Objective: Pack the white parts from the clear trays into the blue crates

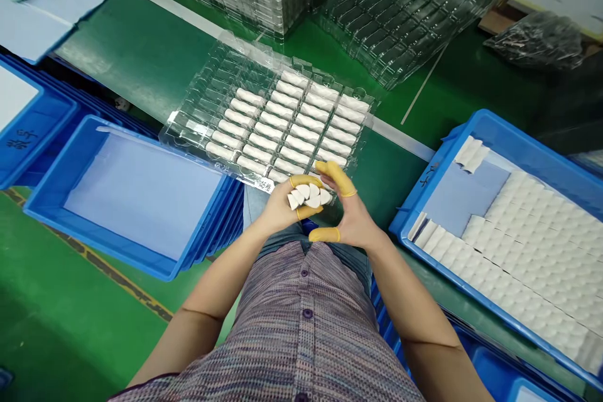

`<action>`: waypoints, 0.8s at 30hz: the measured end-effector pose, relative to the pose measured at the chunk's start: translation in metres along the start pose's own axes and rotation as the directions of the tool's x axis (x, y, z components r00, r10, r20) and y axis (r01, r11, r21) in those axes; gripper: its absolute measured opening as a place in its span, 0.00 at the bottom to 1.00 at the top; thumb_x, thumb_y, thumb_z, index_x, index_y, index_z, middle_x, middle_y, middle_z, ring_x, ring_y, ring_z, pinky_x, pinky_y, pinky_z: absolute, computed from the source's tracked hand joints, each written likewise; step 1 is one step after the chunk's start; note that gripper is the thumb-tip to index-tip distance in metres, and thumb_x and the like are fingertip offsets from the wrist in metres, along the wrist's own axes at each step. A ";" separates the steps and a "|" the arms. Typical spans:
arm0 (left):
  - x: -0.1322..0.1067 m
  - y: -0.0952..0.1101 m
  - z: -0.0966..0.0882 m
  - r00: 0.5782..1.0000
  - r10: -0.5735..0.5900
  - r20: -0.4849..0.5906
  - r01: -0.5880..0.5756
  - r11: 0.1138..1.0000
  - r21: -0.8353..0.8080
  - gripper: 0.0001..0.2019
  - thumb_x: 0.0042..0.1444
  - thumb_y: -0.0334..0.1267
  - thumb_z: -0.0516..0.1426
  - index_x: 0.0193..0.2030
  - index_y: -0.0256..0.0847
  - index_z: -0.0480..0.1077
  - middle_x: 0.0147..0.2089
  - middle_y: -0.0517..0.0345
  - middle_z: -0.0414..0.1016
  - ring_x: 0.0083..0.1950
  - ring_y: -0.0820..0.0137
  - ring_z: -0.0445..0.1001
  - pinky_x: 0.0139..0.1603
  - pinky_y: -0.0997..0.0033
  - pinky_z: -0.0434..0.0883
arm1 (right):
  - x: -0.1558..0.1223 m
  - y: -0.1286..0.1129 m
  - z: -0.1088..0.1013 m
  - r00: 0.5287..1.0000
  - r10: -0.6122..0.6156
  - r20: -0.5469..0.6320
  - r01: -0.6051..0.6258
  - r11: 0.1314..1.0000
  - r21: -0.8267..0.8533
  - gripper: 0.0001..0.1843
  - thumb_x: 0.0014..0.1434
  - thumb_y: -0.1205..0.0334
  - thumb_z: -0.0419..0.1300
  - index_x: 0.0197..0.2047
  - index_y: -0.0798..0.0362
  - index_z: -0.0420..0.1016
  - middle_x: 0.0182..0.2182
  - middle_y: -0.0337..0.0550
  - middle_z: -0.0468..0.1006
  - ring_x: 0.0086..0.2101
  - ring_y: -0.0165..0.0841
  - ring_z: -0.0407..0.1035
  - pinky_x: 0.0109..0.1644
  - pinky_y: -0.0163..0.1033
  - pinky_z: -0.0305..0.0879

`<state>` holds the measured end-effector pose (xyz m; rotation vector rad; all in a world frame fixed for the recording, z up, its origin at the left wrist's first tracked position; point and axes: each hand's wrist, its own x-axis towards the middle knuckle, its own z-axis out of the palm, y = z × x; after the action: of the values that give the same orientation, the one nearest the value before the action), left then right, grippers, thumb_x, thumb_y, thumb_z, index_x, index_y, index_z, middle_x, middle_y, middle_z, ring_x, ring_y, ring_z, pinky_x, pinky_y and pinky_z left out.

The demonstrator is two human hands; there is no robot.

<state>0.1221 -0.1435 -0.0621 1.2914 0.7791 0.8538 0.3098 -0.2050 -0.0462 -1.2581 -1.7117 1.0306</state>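
Observation:
My left hand is shut on a small bunch of white wedge-shaped foam pieces, pinching them between fingers in yellow rubber finger cots. My right hand stands just to their right, its yellow-cotted finger and thumb spread apart around the bunch's right end. Straight ahead of my hands lies a clear plastic blister tray, its compartments filled with rows of similar white pieces. Its near edge is right behind my fingers. A blue crate on the right holds a dense layer of white foam pieces on a pale blue sheet.
A blue tray stack lined with a pale sheet stands at the left on the green bench mat. Stacks of clear blister trays rise at the far side. A dark plastic bag lies at the upper right.

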 end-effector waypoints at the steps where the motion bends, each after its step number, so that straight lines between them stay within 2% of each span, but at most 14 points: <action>1: 0.001 -0.002 -0.003 0.999 0.052 0.008 -0.053 0.996 0.071 0.19 0.45 0.42 0.75 0.44 0.43 0.81 0.45 0.50 0.84 0.46 0.59 0.81 0.51 0.60 0.76 | -0.001 -0.001 -0.002 0.999 0.006 -0.034 -0.006 1.000 0.005 0.66 0.48 0.34 0.75 0.80 0.28 0.42 0.75 0.45 0.58 0.71 0.53 0.57 0.74 0.62 0.58; 3: 0.002 -0.006 -0.010 0.988 0.136 0.072 -0.146 0.978 0.151 0.16 0.48 0.41 0.73 0.44 0.44 0.81 0.46 0.49 0.85 0.48 0.58 0.82 0.53 0.59 0.75 | -0.002 -0.003 -0.006 0.996 -0.008 -0.087 0.002 0.998 -0.069 0.61 0.49 0.32 0.74 0.78 0.29 0.50 0.70 0.47 0.64 0.68 0.53 0.62 0.72 0.61 0.61; 5: 0.003 -0.010 -0.015 0.975 0.186 0.119 -0.204 0.965 0.166 0.17 0.50 0.42 0.73 0.46 0.44 0.80 0.46 0.50 0.84 0.49 0.59 0.82 0.54 0.60 0.75 | -0.001 -0.003 -0.007 0.988 -0.081 -0.132 0.052 0.976 -0.211 0.55 0.50 0.30 0.73 0.75 0.32 0.59 0.64 0.49 0.71 0.62 0.53 0.67 0.68 0.61 0.65; 7: 0.004 -0.012 -0.017 0.973 0.180 0.145 -0.205 0.964 0.173 0.25 0.50 0.44 0.73 0.54 0.44 0.77 0.48 0.50 0.84 0.47 0.60 0.82 0.52 0.60 0.76 | 0.002 -0.005 -0.004 0.966 -0.213 -0.146 0.152 0.926 -0.346 0.49 0.53 0.30 0.70 0.73 0.35 0.64 0.57 0.49 0.75 0.55 0.50 0.72 0.60 0.58 0.71; 9: 0.003 -0.011 -0.016 0.976 0.110 0.187 -0.150 0.964 0.218 0.37 0.49 0.45 0.73 0.67 0.45 0.69 0.52 0.50 0.82 0.47 0.59 0.82 0.50 0.60 0.77 | 0.006 -0.008 0.002 0.947 -0.308 -0.097 0.229 0.851 -0.473 0.40 0.59 0.32 0.66 0.68 0.40 0.70 0.52 0.49 0.77 0.48 0.46 0.74 0.51 0.51 0.74; 10: 0.002 -0.010 -0.014 0.974 0.067 0.218 -0.121 0.962 0.245 0.43 0.49 0.45 0.72 0.72 0.46 0.64 0.55 0.48 0.81 0.48 0.58 0.81 0.51 0.59 0.77 | 0.008 -0.010 0.006 0.950 -0.308 -0.054 0.233 0.812 -0.535 0.35 0.62 0.34 0.64 0.65 0.43 0.74 0.49 0.49 0.78 0.45 0.44 0.74 0.45 0.47 0.73; 12: 0.000 -0.009 -0.010 0.963 -0.009 0.270 -0.067 0.960 0.271 0.51 0.50 0.46 0.72 0.78 0.46 0.55 0.62 0.44 0.77 0.54 0.54 0.80 0.56 0.56 0.76 | 0.013 -0.014 0.013 0.974 -0.225 0.009 0.180 0.753 -0.633 0.27 0.66 0.38 0.61 0.56 0.48 0.80 0.41 0.49 0.79 0.38 0.40 0.73 0.36 0.41 0.67; 14: -0.004 -0.008 -0.006 0.961 -0.060 0.268 -0.008 0.969 0.246 0.55 0.49 0.48 0.72 0.80 0.46 0.49 0.69 0.41 0.70 0.60 0.50 0.77 0.61 0.52 0.74 | 0.018 -0.015 0.018 0.994 -0.111 0.012 0.093 0.761 -0.642 0.24 0.67 0.40 0.60 0.49 0.51 0.83 0.35 0.48 0.78 0.34 0.38 0.71 0.32 0.40 0.61; 17: -0.009 -0.004 -0.010 0.950 -0.166 0.265 0.114 0.973 0.202 0.61 0.48 0.52 0.73 0.81 0.48 0.43 0.73 0.39 0.65 0.63 0.48 0.75 0.64 0.48 0.73 | 0.024 -0.009 0.020 0.998 0.020 -0.057 -0.041 0.915 -0.402 0.21 0.64 0.41 0.62 0.43 0.49 0.82 0.35 0.44 0.80 0.34 0.37 0.71 0.35 0.39 0.63; 19: -0.012 0.000 -0.021 0.917 -0.212 0.338 0.170 0.974 0.150 0.58 0.51 0.57 0.71 0.81 0.47 0.44 0.72 0.38 0.66 0.65 0.46 0.73 0.65 0.46 0.72 | 0.028 -0.004 0.018 0.983 0.127 -0.134 -0.137 0.988 -0.067 0.18 0.60 0.42 0.64 0.40 0.49 0.79 0.36 0.41 0.80 0.36 0.35 0.72 0.40 0.39 0.66; 20: -0.012 0.003 -0.028 0.907 -0.208 0.365 0.178 0.977 0.114 0.54 0.55 0.60 0.67 0.81 0.47 0.46 0.71 0.38 0.67 0.66 0.45 0.73 0.66 0.44 0.71 | 0.030 -0.002 0.018 0.965 0.207 -0.164 -0.186 0.973 0.135 0.18 0.58 0.42 0.66 0.39 0.49 0.78 0.35 0.40 0.80 0.35 0.35 0.72 0.40 0.39 0.67; 21: -0.012 0.005 -0.035 0.914 -0.177 0.365 0.158 0.984 0.082 0.51 0.58 0.64 0.63 0.81 0.46 0.48 0.70 0.37 0.68 0.67 0.45 0.72 0.67 0.43 0.69 | 0.031 -0.001 0.018 0.939 0.301 -0.166 -0.232 0.912 0.338 0.20 0.56 0.41 0.67 0.38 0.50 0.76 0.34 0.39 0.79 0.34 0.33 0.72 0.39 0.38 0.68; 22: -0.011 0.007 -0.041 0.934 -0.122 0.336 0.107 0.992 0.064 0.49 0.59 0.66 0.61 0.80 0.47 0.50 0.70 0.37 0.69 0.68 0.44 0.71 0.69 0.41 0.67 | 0.033 0.000 0.020 0.909 0.397 -0.127 -0.279 0.807 0.521 0.22 0.55 0.39 0.68 0.37 0.50 0.75 0.32 0.38 0.78 0.32 0.32 0.71 0.37 0.37 0.68; 24: -0.005 0.012 -0.048 0.964 0.037 0.264 -0.061 0.995 0.084 0.53 0.52 0.69 0.65 0.79 0.49 0.54 0.72 0.39 0.67 0.73 0.41 0.65 0.75 0.38 0.59 | 0.037 0.000 0.026 0.855 0.514 0.065 -0.382 0.540 0.750 0.26 0.52 0.35 0.68 0.35 0.51 0.74 0.28 0.37 0.76 0.28 0.31 0.69 0.33 0.37 0.69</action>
<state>0.0764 -0.1244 -0.0561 1.4755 0.5831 0.6744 0.2782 -0.1738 -0.0523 -1.1729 -0.6453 1.6605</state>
